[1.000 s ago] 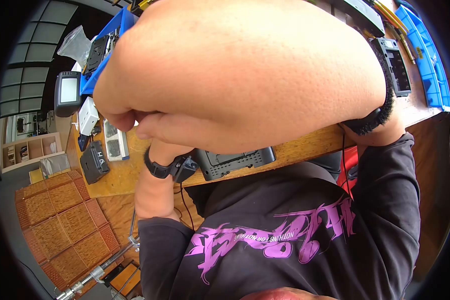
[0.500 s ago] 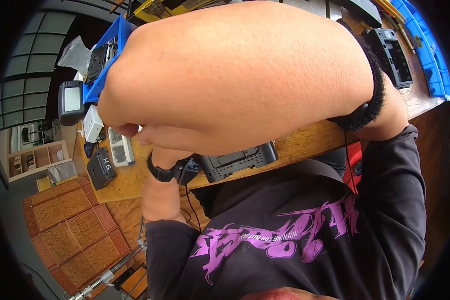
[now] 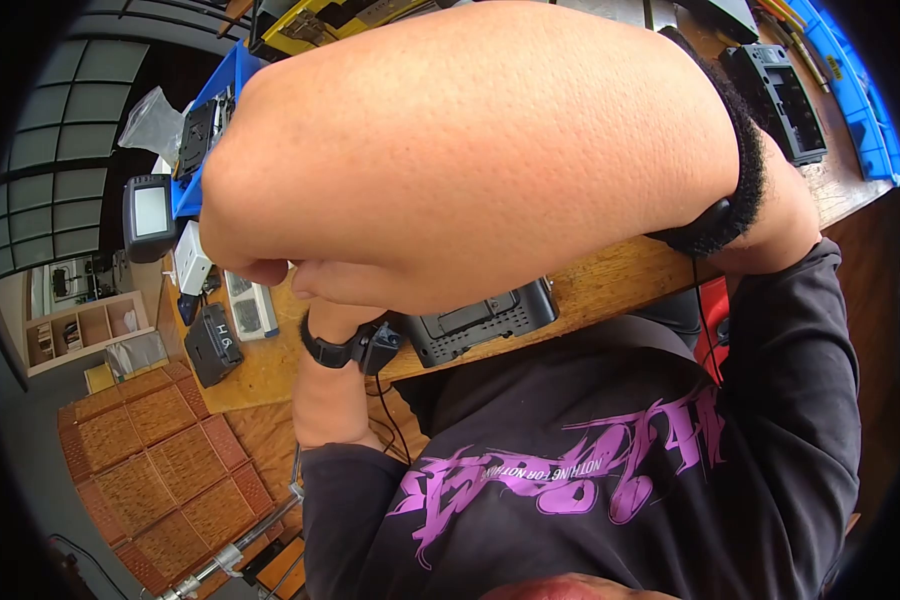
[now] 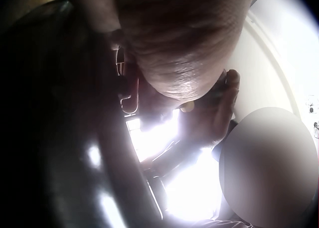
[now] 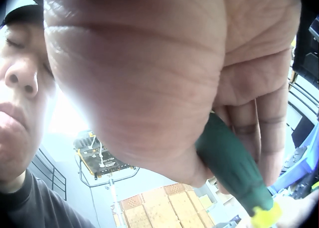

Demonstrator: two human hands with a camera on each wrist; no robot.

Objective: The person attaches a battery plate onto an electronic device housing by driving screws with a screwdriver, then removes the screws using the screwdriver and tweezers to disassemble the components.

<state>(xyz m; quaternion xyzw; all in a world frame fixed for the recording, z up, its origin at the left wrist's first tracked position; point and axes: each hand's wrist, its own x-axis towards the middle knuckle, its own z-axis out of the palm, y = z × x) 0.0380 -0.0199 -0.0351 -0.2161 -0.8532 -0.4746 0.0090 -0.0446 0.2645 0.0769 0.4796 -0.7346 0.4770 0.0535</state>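
Observation:
My right hand point(image 3: 470, 150) fills the middle of the head view, back upward and fingers bent at the left. In the right wrist view its fingers curl round a green screwdriver handle point(image 5: 232, 160) with a yellow end; the shaft is not visible. Under it at the bench edge lies a black perforated device housing point(image 3: 495, 318), partly covered. My left hand point(image 4: 184, 48) is hidden behind the right in the head view, only its banded forearm showing. In its wrist view it is dark, close to a dark curved surface point(image 4: 109, 183), and I cannot tell what its fingers hold.
On the bench's left are a black case point(image 3: 213, 345) marked in white, a clear-lidded box point(image 3: 250, 305), a white box point(image 3: 191, 258) and a blue bin point(image 3: 185, 195) of parts. At the right lie an open black housing point(image 3: 785, 105) and a blue tray point(image 3: 865, 125). A cable point(image 3: 708, 320) hangs from the right wrist.
The head view has shifted, so the bench's left-hand items sit lower and farther right. My right hand keeps its bent-finger pose over the black device housing.

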